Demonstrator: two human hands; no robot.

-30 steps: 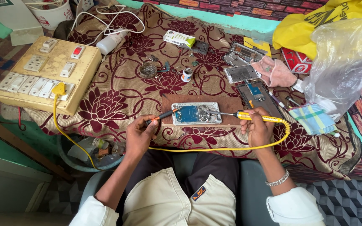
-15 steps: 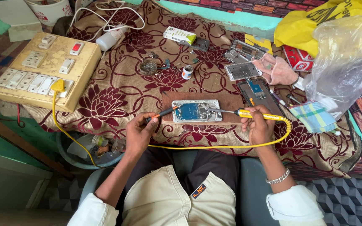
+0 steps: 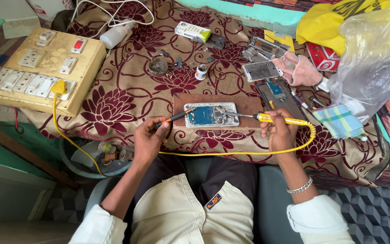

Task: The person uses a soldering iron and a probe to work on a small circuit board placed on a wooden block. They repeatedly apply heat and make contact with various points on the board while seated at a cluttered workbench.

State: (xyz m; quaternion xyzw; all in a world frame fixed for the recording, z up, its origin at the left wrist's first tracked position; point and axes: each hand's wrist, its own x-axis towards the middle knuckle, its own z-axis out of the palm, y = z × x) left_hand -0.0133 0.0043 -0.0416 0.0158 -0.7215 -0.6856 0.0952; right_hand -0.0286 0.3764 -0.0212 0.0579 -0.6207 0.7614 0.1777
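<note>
Opened phone point(image 3: 211, 114), back off and blue circuit board showing, lies flat on a small wooden board point(image 3: 249, 105) in the middle of the flowered cloth point(image 3: 127, 97), just beyond the person's knees. Right hand point(image 3: 280, 132) is clenched round the yellow handle of a soldering iron point(image 3: 280, 119); its metal tip reaches left to the right end of the phone, touching or all but touching the circuit board, too fine to tell which. Left hand point(image 3: 150, 138) pinches a thin black-and-orange tool point(image 3: 177, 117), likely tweezers or a probe, whose point meets the phone's left end. Yellow cable point(image 3: 231, 152) loops from the iron along the near edge of the cloth and up to a plug in the cream switch box point(image 3: 41, 74) at far left. Judged step: soldering or reworking a spot on the board, one tool steadying while the iron heats. The next move would call for a still left hand and a brief, light touch of the tip, lifting straight off. Beyond the wooden board: small solder spool point(image 3: 201, 72), round glass dish point(image 3: 158, 66), small white-and-green box point(image 3: 192, 32). Far right: more stripped phone frames point(image 3: 262, 70), pink cloth point(image 3: 299, 70), checked cloth point(image 3: 338, 121), clear plastic bag point(image 3: 375, 54), yellow bag point(image 3: 326, 22).
</note>
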